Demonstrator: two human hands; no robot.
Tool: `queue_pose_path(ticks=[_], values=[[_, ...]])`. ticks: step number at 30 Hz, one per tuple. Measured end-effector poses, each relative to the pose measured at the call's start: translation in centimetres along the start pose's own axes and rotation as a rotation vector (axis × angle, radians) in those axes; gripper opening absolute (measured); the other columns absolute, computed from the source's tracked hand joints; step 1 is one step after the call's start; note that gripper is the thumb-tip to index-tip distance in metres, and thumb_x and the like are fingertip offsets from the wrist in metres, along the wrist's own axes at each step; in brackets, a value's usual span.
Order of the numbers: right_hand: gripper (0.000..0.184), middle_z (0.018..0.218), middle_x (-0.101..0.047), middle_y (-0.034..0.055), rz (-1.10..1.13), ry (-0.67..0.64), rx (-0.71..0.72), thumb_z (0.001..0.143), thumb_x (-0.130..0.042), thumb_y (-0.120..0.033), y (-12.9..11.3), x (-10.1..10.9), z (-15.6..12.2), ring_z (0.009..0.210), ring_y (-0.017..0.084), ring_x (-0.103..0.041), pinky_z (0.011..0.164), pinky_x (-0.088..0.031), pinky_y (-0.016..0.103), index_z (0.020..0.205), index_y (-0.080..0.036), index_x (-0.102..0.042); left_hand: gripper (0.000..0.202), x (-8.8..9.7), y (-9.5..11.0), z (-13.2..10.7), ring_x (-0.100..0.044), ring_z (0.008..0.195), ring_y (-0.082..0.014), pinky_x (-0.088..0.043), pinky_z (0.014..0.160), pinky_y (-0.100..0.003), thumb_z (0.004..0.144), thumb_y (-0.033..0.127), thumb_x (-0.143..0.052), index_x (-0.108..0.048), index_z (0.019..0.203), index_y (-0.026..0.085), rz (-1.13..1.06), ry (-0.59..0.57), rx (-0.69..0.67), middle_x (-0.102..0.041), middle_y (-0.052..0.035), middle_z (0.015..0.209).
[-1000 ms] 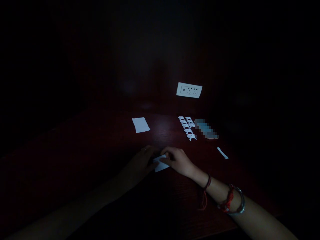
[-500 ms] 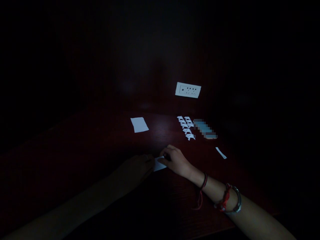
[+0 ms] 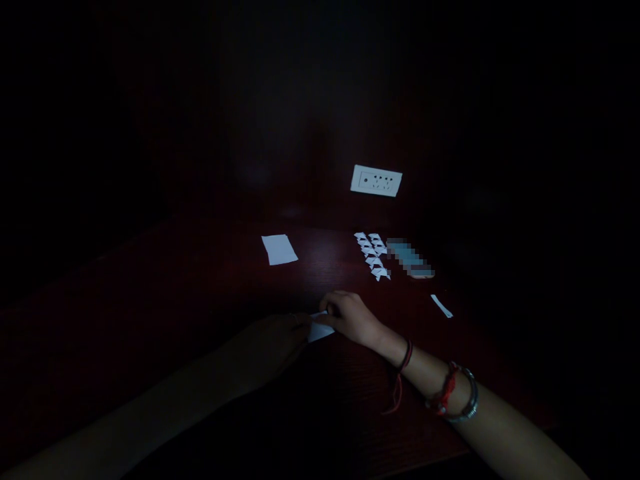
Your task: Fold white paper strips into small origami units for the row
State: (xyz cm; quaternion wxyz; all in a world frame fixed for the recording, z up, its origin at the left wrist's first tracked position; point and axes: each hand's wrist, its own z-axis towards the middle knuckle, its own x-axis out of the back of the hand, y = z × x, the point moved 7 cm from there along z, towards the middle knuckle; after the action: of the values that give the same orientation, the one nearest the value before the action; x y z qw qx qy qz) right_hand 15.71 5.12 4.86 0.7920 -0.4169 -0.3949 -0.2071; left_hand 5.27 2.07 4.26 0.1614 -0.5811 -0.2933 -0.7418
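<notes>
A small white piece of paper (image 3: 320,329) lies between my two hands near the middle of the dark red table (image 3: 345,380). My right hand (image 3: 353,319) pinches it at the right, the thumb laid across its top edge and the fingers curled behind. In deep shadow, my left hand (image 3: 280,340) is closed on the paper's left end; its fingertips are hard to make out. Beyond my right hand stand several small folded white paper pieces (image 3: 371,257), set in two rows.
Flat white paper sheets (image 3: 279,250) lie farther back on the left. A phone-like object (image 3: 410,259), its screen blurred out, rests right of the folded pieces. Nearer on the right is a narrow white strip (image 3: 442,306). A white socket plate (image 3: 377,181) is on the back wall.
My right thumb has slid slightly left along the paper's top edge, and the right wrist has shifted a little. The left hand holds nearly the same place. Other objects have not moved.
</notes>
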Motion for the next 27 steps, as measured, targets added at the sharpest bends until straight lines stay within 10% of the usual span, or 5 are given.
queue_pose_path(ticks=[18, 27], values=[[0.007, 0.066, -0.050, -0.0019, 0.009, -0.068, 0.051, 0.072, -0.059, -0.020, -0.2, 0.4, 0.2, 0.061, 0.007, -0.046, 0.057, -0.035, 0.016, 0.076, -0.014, -0.059, 0.028, 0.0, -0.6, -0.4, -0.053, 0.097, -0.0201, -0.041, 0.085, -0.033, 0.079, 0.012, -0.041, -0.055, 0.104, 0.016, 0.045, 0.042, -0.111, -0.053, -0.0072, 0.113], [0.035, 0.086, -0.053, 0.0036, 0.043, -0.170, 0.151, 0.070, -0.061, -0.033, -1.4, 0.9, -0.9, 0.076, 0.011, -0.050, 0.069, -0.042, 0.021, 0.101, -0.016, -0.058, 0.030, 0.4, -1.1, -0.6, -0.051, 0.099, -0.0172, -0.041, 0.086, -0.030, 0.082, 0.015, -0.039, -0.052, 0.109, 0.019, -0.162, 0.022, -0.120, -0.050, -0.0038, 0.117]])
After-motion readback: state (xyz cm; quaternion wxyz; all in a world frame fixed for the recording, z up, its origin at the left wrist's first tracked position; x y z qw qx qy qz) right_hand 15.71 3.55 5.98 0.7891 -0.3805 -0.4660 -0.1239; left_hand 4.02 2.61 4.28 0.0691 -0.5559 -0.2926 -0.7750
